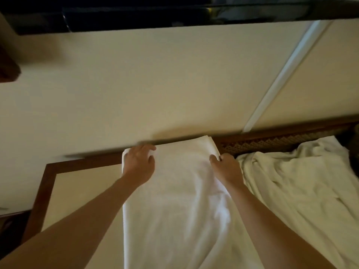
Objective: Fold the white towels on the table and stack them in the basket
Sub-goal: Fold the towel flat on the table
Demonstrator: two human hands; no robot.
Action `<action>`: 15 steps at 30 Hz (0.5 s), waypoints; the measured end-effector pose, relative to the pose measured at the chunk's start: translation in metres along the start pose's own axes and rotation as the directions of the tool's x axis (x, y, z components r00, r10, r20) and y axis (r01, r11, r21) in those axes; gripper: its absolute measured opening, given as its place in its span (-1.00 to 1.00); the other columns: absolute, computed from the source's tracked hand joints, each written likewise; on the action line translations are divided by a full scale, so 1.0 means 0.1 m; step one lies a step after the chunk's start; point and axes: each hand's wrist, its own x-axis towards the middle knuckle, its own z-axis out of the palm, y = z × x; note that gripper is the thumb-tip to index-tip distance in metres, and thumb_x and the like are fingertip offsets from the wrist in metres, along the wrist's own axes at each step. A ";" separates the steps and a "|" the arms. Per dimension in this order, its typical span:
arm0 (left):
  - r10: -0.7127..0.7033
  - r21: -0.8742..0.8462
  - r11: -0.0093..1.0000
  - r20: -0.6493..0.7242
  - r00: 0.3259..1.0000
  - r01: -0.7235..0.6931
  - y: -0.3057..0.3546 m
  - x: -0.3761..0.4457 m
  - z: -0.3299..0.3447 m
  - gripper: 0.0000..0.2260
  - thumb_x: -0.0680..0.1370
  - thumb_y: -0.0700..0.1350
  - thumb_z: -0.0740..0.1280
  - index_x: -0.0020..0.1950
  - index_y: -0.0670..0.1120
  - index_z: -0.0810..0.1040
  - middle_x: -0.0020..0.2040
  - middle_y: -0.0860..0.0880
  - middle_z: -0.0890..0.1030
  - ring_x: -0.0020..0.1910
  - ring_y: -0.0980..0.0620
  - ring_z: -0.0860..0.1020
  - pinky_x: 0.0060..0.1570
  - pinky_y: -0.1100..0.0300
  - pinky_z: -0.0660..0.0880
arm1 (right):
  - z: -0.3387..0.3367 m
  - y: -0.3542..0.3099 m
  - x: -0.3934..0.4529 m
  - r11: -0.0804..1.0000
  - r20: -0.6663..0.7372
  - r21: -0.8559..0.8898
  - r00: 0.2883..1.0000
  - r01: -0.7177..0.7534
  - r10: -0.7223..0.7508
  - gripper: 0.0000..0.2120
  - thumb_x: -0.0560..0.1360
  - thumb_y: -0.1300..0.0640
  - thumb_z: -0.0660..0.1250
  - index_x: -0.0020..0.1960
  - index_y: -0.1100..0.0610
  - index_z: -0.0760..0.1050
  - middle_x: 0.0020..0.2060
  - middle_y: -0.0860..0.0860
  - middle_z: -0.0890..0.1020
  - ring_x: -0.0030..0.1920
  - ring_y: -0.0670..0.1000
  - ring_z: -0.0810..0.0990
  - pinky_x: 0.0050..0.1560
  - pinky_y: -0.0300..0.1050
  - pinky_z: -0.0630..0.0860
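A long white towel (174, 200) lies folded lengthwise down the middle of the table (77, 187), its far end reaching the wall. My left hand (138, 164) grips the far left corner of that towel, fingers curled over its edge. My right hand (226, 166) pinches the far right corner, thumb and fingers closed on the layered edge. A second white towel (295, 183) lies crumpled and unfolded to the right, touching the first. No basket is in view.
The table has a dark wooden frame (40, 191) with a cream top and stands against a cream wall (155, 84). A carved dark wooden rail (281, 140) runs behind the crumpled towel. A black screen (155, 14) hangs above.
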 end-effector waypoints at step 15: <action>-0.201 0.205 0.966 0.212 0.956 0.157 -0.63 0.44 -0.30 -0.71 0.59 0.18 0.35 0.29 0.18 0.59 0.29 0.10 0.58 0.35 -0.09 0.46 0.33 -0.06 0.35 | 0.17 -0.13 0.58 0.993 -0.080 -0.028 0.990 0.118 -0.120 -0.68 0.63 -0.10 0.20 -0.09 0.13 0.48 -0.18 0.05 0.60 -0.10 0.18 0.57 -0.14 -0.02 0.41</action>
